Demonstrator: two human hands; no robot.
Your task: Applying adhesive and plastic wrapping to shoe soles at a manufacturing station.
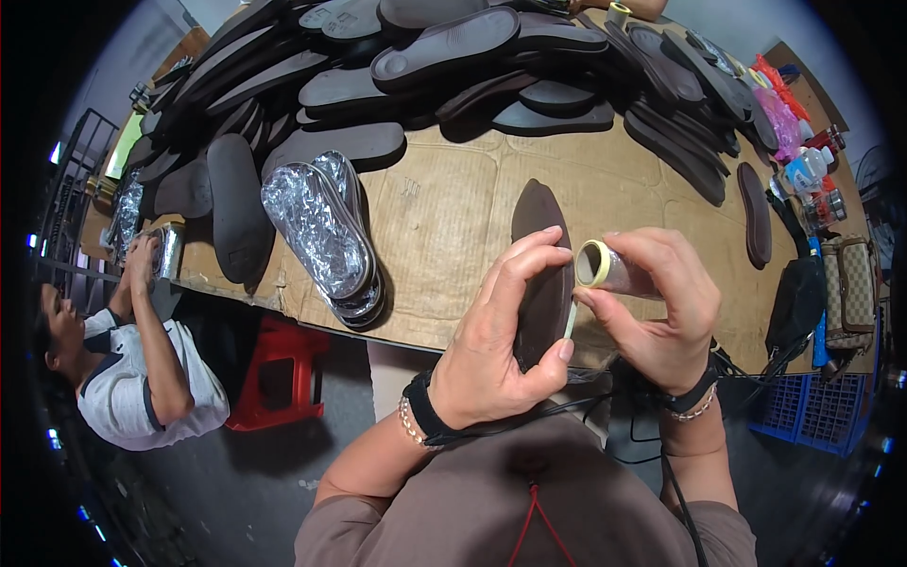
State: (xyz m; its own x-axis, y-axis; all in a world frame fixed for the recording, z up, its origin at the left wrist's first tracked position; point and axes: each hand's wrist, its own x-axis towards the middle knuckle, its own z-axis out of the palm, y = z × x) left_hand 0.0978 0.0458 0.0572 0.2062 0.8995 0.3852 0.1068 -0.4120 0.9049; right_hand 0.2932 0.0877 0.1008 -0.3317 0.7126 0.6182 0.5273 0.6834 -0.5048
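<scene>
- Head view, centre of the frame: a dark brown sole (540, 300), long, matte and smooth, narrowing to a rounded point at its upper end, stands tilted on edge above the counter.
- Left hand (496, 335), centre: its grip is partly closed around the sole, fingers bent over the upper part and the thumb against the lower right edge.
- Right hand (669, 307), right of centre: its grip is curled around a small roll (625, 274), thumb below and index finger above. The roll is a hollow cylinder with a pale yellow core rim and a glossy clear wrap, its open end just beside the sole.
- Left of centre: a stack of wrapped soles (316, 227) lies in crinkled, glinting clear film.
- Across the top: a heaped pile of soles (444, 49), dark, rounded and foam-like.
- Beneath them: the counter (444, 194), covered in creased tan cardboard.
- Left edge: a seated co-worker (151, 378) with hands at a shiny roll, near a glossy red stool (283, 373).
- Right edge: a checkered bag (850, 293), above blue lattice crates (812, 411).
</scene>
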